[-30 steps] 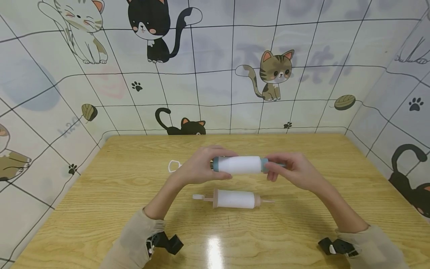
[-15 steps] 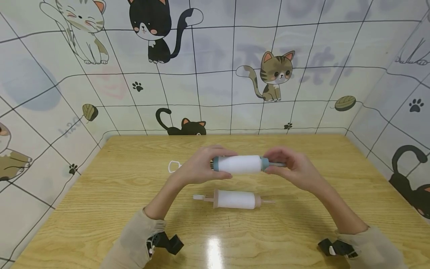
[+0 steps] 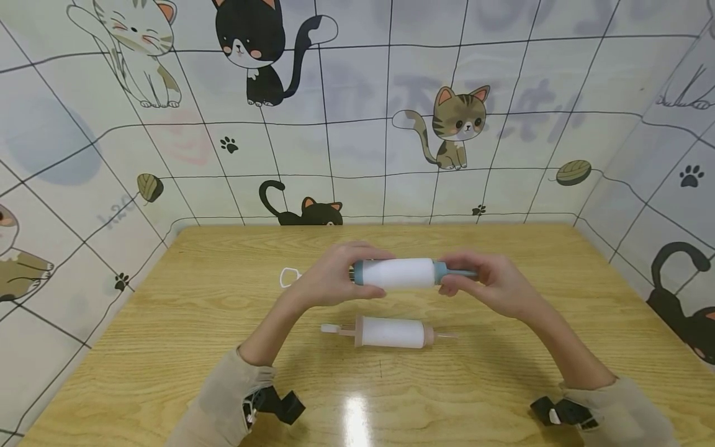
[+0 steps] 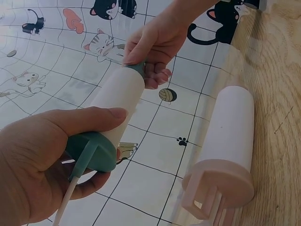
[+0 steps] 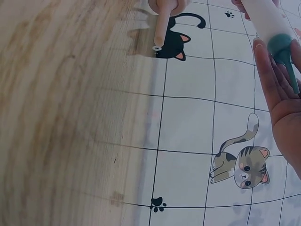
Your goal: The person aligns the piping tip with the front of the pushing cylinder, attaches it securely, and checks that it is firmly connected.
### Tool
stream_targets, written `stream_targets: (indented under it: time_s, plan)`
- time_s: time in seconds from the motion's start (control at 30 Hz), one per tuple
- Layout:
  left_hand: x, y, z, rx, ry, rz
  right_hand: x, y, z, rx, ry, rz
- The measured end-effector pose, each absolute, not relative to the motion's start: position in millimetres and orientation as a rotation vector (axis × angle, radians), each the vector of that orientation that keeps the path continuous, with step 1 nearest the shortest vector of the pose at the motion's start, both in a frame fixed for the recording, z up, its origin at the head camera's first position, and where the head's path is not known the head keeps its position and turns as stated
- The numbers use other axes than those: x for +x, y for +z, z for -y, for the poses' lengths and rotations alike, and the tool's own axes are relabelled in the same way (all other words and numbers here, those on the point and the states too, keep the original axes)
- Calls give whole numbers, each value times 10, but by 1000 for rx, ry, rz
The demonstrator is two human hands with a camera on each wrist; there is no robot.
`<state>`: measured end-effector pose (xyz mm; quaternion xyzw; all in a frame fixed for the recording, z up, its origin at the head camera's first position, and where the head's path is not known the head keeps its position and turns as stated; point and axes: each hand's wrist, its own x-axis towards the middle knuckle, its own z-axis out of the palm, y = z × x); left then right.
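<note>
A white tube with teal ends (image 3: 398, 273) lies level between my two hands above the table. My left hand (image 3: 335, 276) grips its left end, thumb below and fingers over the top; in the left wrist view a thin pale rod (image 4: 66, 200) runs out of the teal cap (image 4: 96, 150) there. My right hand (image 3: 494, 282) pinches the opposite teal cap (image 5: 281, 46), and a narrow teal nozzle (image 5: 292, 77) points in toward that palm. In front of both hands, a similar white tube with pinkish-beige ends (image 3: 392, 332) lies on the table.
A white ring-shaped handle (image 3: 289, 277) shows on the left beyond my left hand. The wooden table (image 3: 223, 372) backs onto a cat-patterned sheet (image 3: 357, 143) that also rises along both sides. Black wrist cameras (image 3: 279, 403) sit on both beige sleeves.
My right fingers loosened round the teal cap, then came together on it again. The left hand and the tube on the table stayed put.
</note>
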<state>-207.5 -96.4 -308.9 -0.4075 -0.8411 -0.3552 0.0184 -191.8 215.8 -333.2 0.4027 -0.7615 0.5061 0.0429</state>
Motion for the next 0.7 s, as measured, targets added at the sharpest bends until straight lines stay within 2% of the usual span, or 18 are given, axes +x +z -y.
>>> stream_targets:
  time_s: [0.43,0.7]
  plan:
    - [-2068,-3088,959,-1281,-1121,2617,-1914,-3330,-2149,1203,1512,2381]
    - [-2084,-3081,971,-1268,-1141,2621,-1900,-3337,-2145,1089,1505,2390]
